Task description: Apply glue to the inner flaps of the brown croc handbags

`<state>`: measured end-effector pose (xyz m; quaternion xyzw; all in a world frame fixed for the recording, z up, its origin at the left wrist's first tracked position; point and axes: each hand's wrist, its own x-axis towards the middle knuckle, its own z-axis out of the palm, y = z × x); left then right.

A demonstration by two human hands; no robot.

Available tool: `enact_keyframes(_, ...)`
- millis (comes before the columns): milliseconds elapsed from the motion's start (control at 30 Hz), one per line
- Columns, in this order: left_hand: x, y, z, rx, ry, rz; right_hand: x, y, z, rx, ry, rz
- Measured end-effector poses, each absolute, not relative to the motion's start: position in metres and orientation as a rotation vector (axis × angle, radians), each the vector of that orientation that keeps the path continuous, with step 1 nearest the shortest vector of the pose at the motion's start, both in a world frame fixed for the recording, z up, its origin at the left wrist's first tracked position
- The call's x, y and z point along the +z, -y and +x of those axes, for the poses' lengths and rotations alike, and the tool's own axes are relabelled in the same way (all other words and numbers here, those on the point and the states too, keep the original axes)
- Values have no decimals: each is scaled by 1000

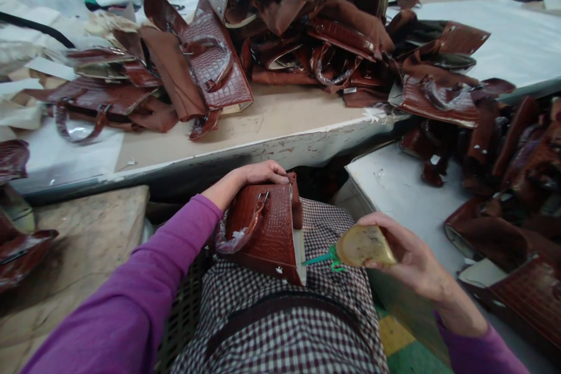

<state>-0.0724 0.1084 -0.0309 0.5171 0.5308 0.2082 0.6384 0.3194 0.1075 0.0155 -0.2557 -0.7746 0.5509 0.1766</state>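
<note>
Steadying one brown handbag (pixel 274 225) on the checkered apron (pixel 280 327), the left hand (pixel 263 172) clasps it, grip partly hidden; the right hand (pixel 409 257) holds one squeeze bottle (pixel 362 244); piled bags (pixel 214 58) overlap, count indeterminable.

A heap of brown bags (pixel 284 9) lay on a long bench (pixel 280 105), above a worn tabletop (pixel 96 234) at left and a white-topped table (pixel 390 178) at right.

No readable text — anywhere
</note>
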Motion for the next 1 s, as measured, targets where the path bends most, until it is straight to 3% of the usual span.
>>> enact_keyframes(1000, -27, -110, -70, 442, -1227, 1222, 13, -94, 327, 1765, 2016, -929)
